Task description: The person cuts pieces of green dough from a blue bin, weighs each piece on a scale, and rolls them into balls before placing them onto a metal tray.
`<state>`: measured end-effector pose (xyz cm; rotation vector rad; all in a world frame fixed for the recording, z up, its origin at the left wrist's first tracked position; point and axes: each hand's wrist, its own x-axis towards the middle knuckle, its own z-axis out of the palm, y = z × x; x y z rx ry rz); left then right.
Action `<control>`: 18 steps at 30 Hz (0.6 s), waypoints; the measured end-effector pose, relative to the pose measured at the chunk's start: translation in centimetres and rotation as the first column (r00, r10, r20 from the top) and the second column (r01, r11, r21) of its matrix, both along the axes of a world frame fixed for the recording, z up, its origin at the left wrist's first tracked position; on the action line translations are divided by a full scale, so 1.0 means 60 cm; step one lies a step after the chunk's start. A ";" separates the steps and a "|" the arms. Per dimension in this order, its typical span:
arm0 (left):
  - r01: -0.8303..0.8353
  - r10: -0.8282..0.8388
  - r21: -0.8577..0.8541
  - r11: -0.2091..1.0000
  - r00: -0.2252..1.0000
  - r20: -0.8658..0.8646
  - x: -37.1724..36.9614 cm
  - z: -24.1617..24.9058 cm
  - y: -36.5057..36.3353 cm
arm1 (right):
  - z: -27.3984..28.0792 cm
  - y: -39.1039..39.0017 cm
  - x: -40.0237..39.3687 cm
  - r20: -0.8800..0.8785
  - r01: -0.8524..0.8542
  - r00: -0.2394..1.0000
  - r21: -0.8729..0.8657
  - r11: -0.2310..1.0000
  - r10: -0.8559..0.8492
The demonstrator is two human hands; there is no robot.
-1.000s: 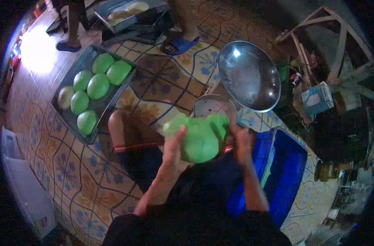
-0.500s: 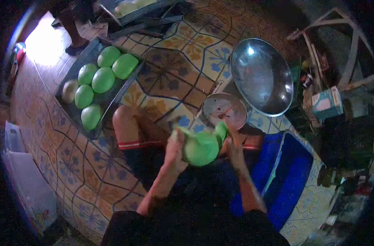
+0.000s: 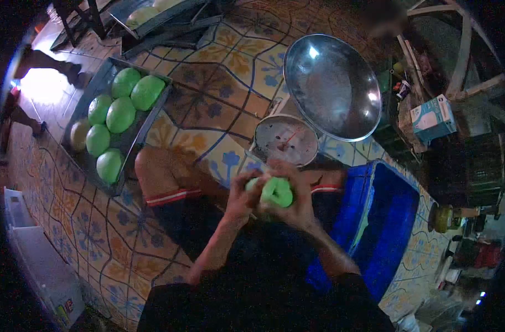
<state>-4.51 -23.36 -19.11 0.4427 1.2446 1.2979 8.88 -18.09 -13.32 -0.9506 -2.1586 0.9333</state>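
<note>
From my remote view, the forearms (image 3: pixel 222 240) converge above the dark-clad lap (image 3: pixel 194 221); left hand (image 3: pixel 242 196) and right hand (image 3: pixel 300 202) curl inward, clamped around a smooth, matte green dough-like mass (image 3: pixel 284 192) near the round-dialled scale (image 3: pixel 277 138). Its rolled, hollowed end faces me; I cannot tell its long axis.

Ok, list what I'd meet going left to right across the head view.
Pale plastic container → grey tray holding green lumps → left hand → green piece → blue bin → teal-and-white box.
</note>
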 end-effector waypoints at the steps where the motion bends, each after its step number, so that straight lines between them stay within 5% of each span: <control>1: -0.016 0.053 0.215 0.976 0.985 -0.165 0.009 -0.068 0.008 | -0.012 -0.005 0.004 -0.089 0.173 0.975 -0.283 0.943 -0.205; 2: -0.013 0.048 0.214 0.977 0.986 -0.160 0.004 -0.060 0.015 | -0.018 -0.010 0.007 -0.117 0.289 0.902 -0.552 0.782 -0.416; 3: -0.091 0.017 0.291 0.952 0.969 0.248 -0.006 -0.042 0.026 | -0.004 -0.002 -0.003 -0.143 0.351 0.855 -0.549 0.759 -0.499; 4: -0.196 -0.051 0.336 0.921 0.795 0.604 -0.018 -0.032 0.035 | 0.008 0.000 -0.013 -0.149 0.347 0.854 -0.549 0.761 -0.498; 5: -0.189 0.002 0.182 0.965 0.701 0.713 -0.022 -0.046 0.018 | 0.019 0.000 -0.025 -0.079 0.342 0.851 -0.668 0.661 -0.520; 6: -0.182 -0.004 0.187 0.965 0.706 0.709 -0.022 -0.078 0.011 | 0.023 0.002 -0.032 -0.005 0.335 0.848 -0.769 0.545 -0.529; 7: -0.203 -0.078 0.265 0.942 0.638 0.766 -0.020 -0.118 0.004 | -0.036 0.013 -0.006 -0.202 0.014 0.847 -0.916 0.401 -0.491; 8: -0.231 -0.147 0.324 0.917 0.560 0.816 -0.023 -0.115 -0.005 | -0.042 0.006 0.004 -0.192 0.020 0.843 -0.922 0.387 -0.502; 9: -0.064 -0.176 0.338 0.939 0.754 0.633 -0.041 -0.111 -0.013 | -0.045 0.004 0.008 -0.274 -0.027 0.893 -0.826 0.564 -0.358; 10: -0.077 -0.174 0.350 0.934 0.755 0.632 -0.041 -0.107 -0.002 | -0.048 0.016 0.005 -0.328 -0.105 0.928 -0.683 0.723 -0.175; 11: 0.045 -0.166 0.318 0.947 0.916 0.365 -0.031 -0.081 0.006 | -0.061 0.012 -0.010 0.020 0.018 1.000 0.036 0.999 -0.019; 12: 0.166 -0.186 0.226 0.960 0.980 0.070 -0.021 -0.066 0.000 | -0.065 -0.005 -0.015 0.033 0.020 0.999 0.012 1.000 -0.021; 14: 0.146 -0.144 0.306 0.941 0.989 -0.028 -0.027 -0.056 0.019 | -0.060 -0.004 -0.024 -0.052 0.026 0.998 -0.036 0.999 -0.028; 15: -0.109 -0.036 0.345 0.932 0.921 0.389 -0.032 -0.049 0.023 | -0.047 -0.006 -0.021 -0.079 0.152 0.980 -0.284 0.947 -0.181; 16: -0.352 0.036 0.281 0.893 0.677 0.735 -0.041 -0.045 0.028 | -0.036 -0.005 -0.025 -0.084 0.150 0.980 -0.280 0.948 -0.180; 17: -0.179 -0.089 0.261 0.948 0.642 0.762 -0.049 -0.059 0.019 | -0.027 -0.006 -0.029 -0.098 0.223 0.945 -0.507 0.833 -0.313; 18: -0.181 -0.085 0.261 0.948 0.647 0.757 -0.043 -0.091 0.004 | -0.025 -0.006 -0.034 -0.078 0.261 0.896 -0.705 0.660 -0.437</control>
